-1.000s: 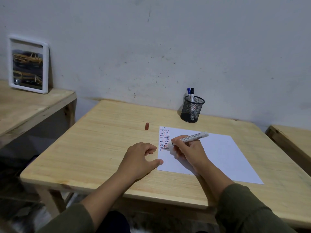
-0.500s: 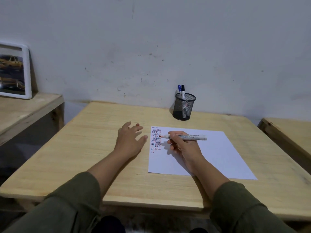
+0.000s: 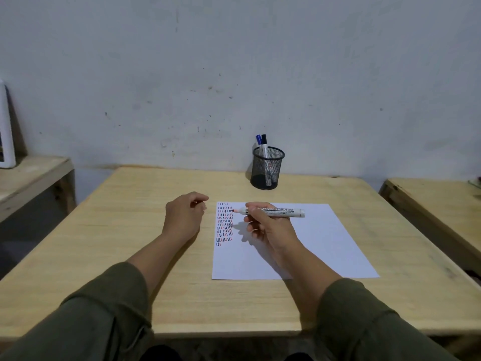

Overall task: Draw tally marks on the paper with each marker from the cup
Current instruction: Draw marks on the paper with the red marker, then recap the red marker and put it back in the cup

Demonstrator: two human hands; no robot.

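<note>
A white sheet of paper [image 3: 325,243] lies on the wooden table [image 3: 125,238], with rows of blue, black and red tally marks [image 3: 225,222] down its left edge. My right hand [image 3: 265,227] holds an uncapped red marker [image 3: 281,212] level above the paper, its tip pointing left at the upper rows. My left hand [image 3: 182,217] rests just left of the paper with its fingers pinched together; the small red marker cap [image 3: 205,207] barely shows at the fingertips. A black mesh cup [image 3: 268,168] behind the paper holds a blue marker [image 3: 258,140] and a black marker [image 3: 264,142].
A lower wooden bench [image 3: 31,173] stands to the left with a white picture frame [image 3: 6,131] leaning on the wall. Another wooden bench [image 3: 429,201] stands to the right. A grey wall runs close behind the table.
My left hand reached forward over the red cap lying left of the paper and closed its fingers there. My right hand lifted the marker off the marks and turned it level.
</note>
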